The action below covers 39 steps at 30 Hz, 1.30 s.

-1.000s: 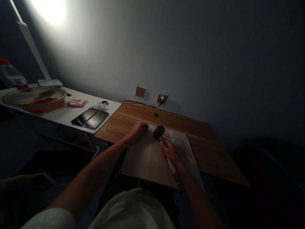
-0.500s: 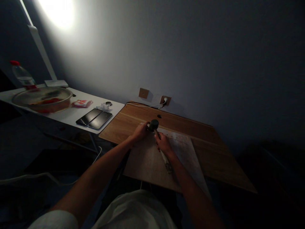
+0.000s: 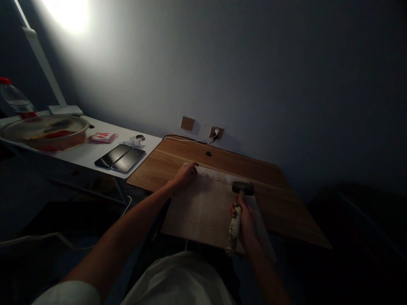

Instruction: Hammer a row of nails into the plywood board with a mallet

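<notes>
My right hand (image 3: 244, 216) is wrapped round the handle of a mallet (image 3: 243, 188) with a dark, thick head and a worn whitish grip. The mallet is over the right part of a pale board (image 3: 197, 207). A row of small dark spots and a thin line run along the board's far edge; whether they are nails or holes, I cannot tell. At the board's far left corner my left hand (image 3: 186, 174) has its fingers drawn together at the tips. Anything small between those fingertips is too dark to name.
The board lies on a wooden table (image 3: 292, 216) against the wall. On the white table (image 3: 92, 159) at left are two phones (image 3: 129, 159), crumpled plastic (image 3: 133, 141), a red-and-white packet (image 3: 103, 137), a large basin (image 3: 44, 131), a bottle (image 3: 15, 99) and a lamp (image 3: 44, 63).
My right hand has carried the mallet away from beside my left hand, to the right and nearer to me. My left hand stays at the board's far left corner.
</notes>
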Motion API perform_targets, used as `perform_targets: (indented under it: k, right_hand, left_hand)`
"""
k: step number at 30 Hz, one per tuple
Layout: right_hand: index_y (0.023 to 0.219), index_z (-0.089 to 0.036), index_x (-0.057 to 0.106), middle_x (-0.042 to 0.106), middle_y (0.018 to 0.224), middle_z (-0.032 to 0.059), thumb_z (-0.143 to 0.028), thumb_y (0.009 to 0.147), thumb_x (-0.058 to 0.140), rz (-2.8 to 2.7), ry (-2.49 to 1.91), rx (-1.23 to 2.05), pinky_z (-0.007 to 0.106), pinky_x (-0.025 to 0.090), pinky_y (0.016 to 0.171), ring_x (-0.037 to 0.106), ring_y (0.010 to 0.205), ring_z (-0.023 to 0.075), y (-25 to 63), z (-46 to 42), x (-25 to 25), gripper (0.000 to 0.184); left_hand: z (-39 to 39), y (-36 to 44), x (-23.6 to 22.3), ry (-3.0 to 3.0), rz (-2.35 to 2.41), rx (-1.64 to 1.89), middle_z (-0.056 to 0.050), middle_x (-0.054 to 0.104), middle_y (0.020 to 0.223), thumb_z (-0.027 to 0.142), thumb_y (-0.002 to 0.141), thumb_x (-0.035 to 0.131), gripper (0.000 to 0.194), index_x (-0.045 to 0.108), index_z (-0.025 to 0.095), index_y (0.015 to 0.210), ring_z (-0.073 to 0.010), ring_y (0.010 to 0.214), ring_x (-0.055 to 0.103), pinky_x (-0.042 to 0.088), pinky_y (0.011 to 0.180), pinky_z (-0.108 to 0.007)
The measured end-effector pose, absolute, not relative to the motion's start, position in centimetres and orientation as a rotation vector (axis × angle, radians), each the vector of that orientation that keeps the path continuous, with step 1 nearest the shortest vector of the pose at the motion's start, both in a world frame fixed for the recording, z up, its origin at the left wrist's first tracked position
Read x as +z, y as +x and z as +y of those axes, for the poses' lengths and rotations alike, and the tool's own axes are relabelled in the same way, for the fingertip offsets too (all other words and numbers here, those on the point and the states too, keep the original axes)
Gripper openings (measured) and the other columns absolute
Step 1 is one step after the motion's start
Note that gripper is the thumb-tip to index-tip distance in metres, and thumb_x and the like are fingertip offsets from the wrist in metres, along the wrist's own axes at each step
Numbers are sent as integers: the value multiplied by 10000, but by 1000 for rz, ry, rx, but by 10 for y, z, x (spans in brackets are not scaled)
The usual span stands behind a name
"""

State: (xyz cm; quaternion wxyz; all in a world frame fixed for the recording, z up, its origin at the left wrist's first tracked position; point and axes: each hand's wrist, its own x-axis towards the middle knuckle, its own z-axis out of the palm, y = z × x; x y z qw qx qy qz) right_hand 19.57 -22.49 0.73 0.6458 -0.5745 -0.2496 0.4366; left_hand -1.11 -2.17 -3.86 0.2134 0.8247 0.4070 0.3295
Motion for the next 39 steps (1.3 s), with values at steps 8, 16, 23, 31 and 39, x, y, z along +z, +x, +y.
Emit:
perform_targets:
  k: [8, 16, 23, 31, 39]
  right_hand:
    - [854, -219, 626, 712, 735, -21, -405, 550, 855, -457, -1277, 1063, 275, 560, 537, 684, 628, 174, 211, -236, -15, 424]
    - [904, -194, 695, 755, 932, 65, -512, 623, 795, -835, -1519, 1026, 326, 557, 730, 708, 921, 274, 233, -255, -16, 436]
    - [917, -185, 705, 767, 880, 77, -577, 711, 671, -1128, -1678, 918, 314, 524, 615, 702, 760, 250, 245, -261, -14, 444]
    - [983, -168, 679, 672, 591, -4, -576, 694, 664, -1157, -1710, 817, 265, 395, 412, 548, 414, 157, 230, -256, -12, 500]
    - [1007, -221, 742, 772, 959, 102, -546, 793, 585, -1340, -1867, 431, 406, 537, 817, 706, 892, 292, 270, -287, -19, 420]
  left_hand:
    - [-24, -12, -34, 2298, 1138, 873, -50, 732, 934, 78, 765, 577, 466, 589, 160, 1223, -164, 808, 673, 509, 759, -252]
    - [-26, -12, -32, 2316, 1180, 850, -58, 727, 902, 112, 760, 599, 468, 600, 151, 1226, -173, 804, 679, 515, 749, -249]
    - [-26, -12, -33, 2300, 1217, 833, -71, 715, 989, 197, 796, 636, 441, 588, 161, 1233, -167, 821, 664, 517, 787, -269]
    - [-36, -9, -24, 2245, 1272, 1065, -96, 629, 1113, 354, 846, 668, 341, 615, 173, 1131, -210, 961, 628, 506, 900, -347]
    - [-132, -64, -21, 2210, 1162, 1118, -83, 607, 1104, 261, 874, 591, 147, 653, 211, 997, -203, 1028, 620, 521, 927, -341]
